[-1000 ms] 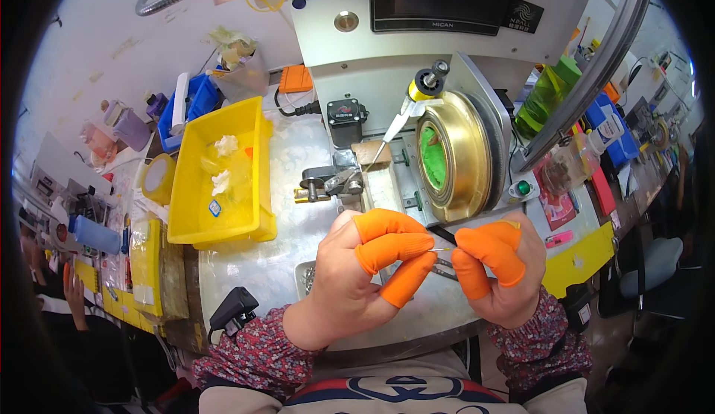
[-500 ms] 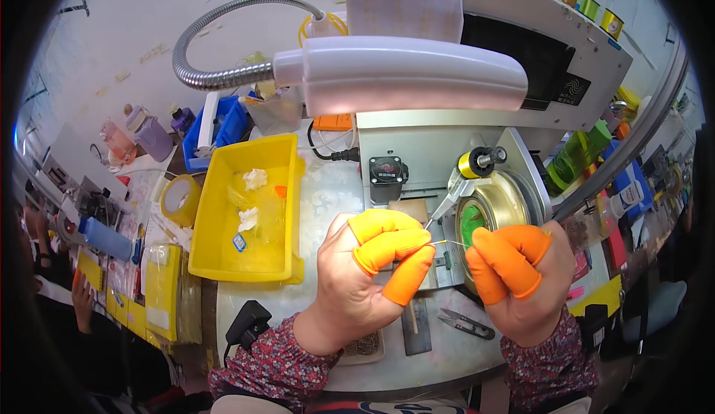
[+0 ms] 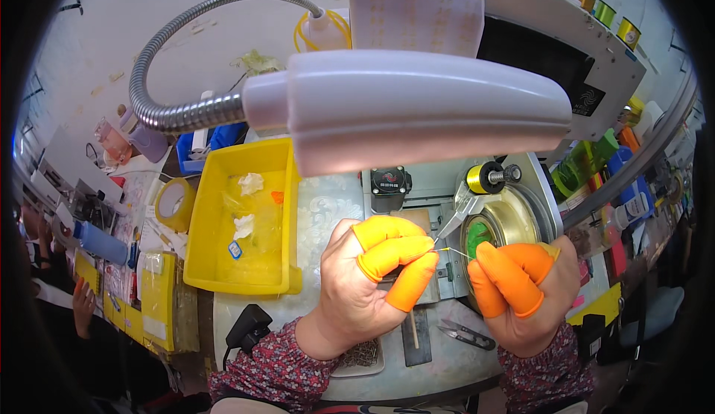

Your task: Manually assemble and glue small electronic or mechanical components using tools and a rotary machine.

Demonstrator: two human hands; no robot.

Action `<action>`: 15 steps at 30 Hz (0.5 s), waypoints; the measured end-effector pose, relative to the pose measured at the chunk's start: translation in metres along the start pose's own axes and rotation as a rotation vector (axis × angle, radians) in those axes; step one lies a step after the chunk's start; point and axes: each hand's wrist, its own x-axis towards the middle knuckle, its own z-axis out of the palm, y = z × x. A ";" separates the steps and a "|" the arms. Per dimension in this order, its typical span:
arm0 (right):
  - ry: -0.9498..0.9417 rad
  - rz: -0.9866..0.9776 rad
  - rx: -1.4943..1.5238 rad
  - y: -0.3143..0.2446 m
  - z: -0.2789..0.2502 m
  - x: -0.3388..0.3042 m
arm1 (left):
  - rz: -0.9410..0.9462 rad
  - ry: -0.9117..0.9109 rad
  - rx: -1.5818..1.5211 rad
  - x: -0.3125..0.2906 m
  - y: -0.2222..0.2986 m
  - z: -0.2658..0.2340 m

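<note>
Orange rubber finger covers sit on the thumb and fingers of both hands. My left hand is closed in a pinch on one end of a thin wire-like piece with a short yellow section. Opposite it, my right hand pinches the other end, so the piece spans the small gap between the fingertips. Just behind the fingertips is the slender metal tip of a thread holder carrying a yellow thread spool. Whether the piece touches that tip I cannot tell. A round gold-coloured wheel with a green patch stands behind my right hand.
A white lamp on a flexible metal neck hangs over the machine. Left stands a yellow bin with paper scraps. Near my wrists are snips, a dark block, a tray of small metal pieces and a black adapter.
The lamp looks larger and lower, and the whole view has shifted a little. Both hands keep their pinch at nearly the same spot. The piece between them slants more toward the right hand.
</note>
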 end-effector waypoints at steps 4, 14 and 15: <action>-0.002 0.002 -0.003 0.000 0.000 -0.001 | -0.046 0.037 0.001 -0.002 0.000 0.004; -0.003 -0.002 -0.009 0.000 0.000 -0.001 | -0.015 -0.002 -0.009 -0.001 0.001 0.001; -0.003 -0.003 -0.009 0.000 0.000 -0.001 | -0.019 -0.001 -0.002 0.000 0.001 0.001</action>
